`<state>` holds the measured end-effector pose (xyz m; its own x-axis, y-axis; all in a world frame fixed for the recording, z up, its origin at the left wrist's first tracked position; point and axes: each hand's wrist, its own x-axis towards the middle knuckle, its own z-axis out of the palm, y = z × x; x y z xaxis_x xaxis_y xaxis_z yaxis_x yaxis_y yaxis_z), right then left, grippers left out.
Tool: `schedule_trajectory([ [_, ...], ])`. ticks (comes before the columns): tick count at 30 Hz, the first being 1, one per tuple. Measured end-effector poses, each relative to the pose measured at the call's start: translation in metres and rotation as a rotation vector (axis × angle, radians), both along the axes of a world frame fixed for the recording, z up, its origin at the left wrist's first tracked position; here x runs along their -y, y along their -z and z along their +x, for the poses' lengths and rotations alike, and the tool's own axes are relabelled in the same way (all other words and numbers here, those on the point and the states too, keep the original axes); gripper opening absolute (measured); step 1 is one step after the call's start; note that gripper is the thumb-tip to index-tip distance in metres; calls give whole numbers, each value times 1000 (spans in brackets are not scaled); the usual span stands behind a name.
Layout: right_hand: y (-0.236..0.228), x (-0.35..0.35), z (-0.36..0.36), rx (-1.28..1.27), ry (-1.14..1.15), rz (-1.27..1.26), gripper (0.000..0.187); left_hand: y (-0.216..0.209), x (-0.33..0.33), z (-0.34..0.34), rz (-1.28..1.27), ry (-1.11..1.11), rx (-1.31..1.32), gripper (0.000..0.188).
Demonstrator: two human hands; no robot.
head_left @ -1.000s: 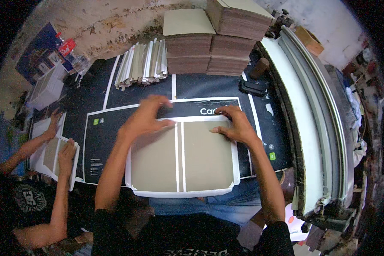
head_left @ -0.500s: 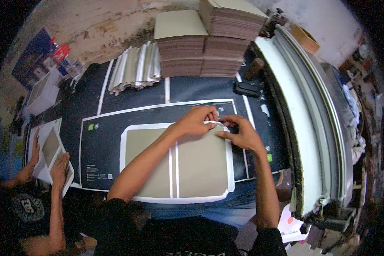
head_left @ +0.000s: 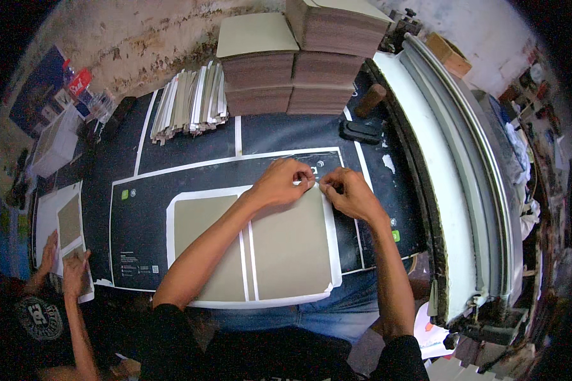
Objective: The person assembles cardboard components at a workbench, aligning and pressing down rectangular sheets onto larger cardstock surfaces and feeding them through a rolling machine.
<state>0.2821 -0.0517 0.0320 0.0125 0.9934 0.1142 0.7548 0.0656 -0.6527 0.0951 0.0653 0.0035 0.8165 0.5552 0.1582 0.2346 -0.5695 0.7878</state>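
Two grey-brown boards point(head_left: 292, 244) lie side by side on a larger sheet of white paper point(head_left: 170, 236), whose border shows around them. A pair of white lines runs between the boards. At the far right corner of the sheet, my left hand point(head_left: 282, 184) has thumb and fingers pinched together at the paper's far edge. My right hand point(head_left: 353, 195) is closed just beside it, fingertips pinched at the same corner. The fingers hide most of that corner. The near right corner of the paper looks folded over the board.
Tall stacks of boards point(head_left: 258, 68) and a bundle of strips point(head_left: 190, 101) stand at the back. A black block point(head_left: 360, 132) lies nearby. A long machine with metal rollers point(head_left: 454, 146) flanks the right. At left, another person's hands point(head_left: 76, 274) work on a smaller panel point(head_left: 70, 223).
My right hand's fingers have drawn together into a pinch at the corner, the thumb lifting off the board. The other person's panel has gone from tilted to flatter.
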Motion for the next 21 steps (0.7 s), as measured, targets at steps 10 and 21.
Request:
schedule_trajectory([
  [10, 4, 11, -14, -24, 106, 99, 20, -6, 5, 2, 43, -36, -15, 19],
  [21, 10, 24, -7, -102, 120, 61, 21, -25, 23, -5, 289, 167, 32, 49],
])
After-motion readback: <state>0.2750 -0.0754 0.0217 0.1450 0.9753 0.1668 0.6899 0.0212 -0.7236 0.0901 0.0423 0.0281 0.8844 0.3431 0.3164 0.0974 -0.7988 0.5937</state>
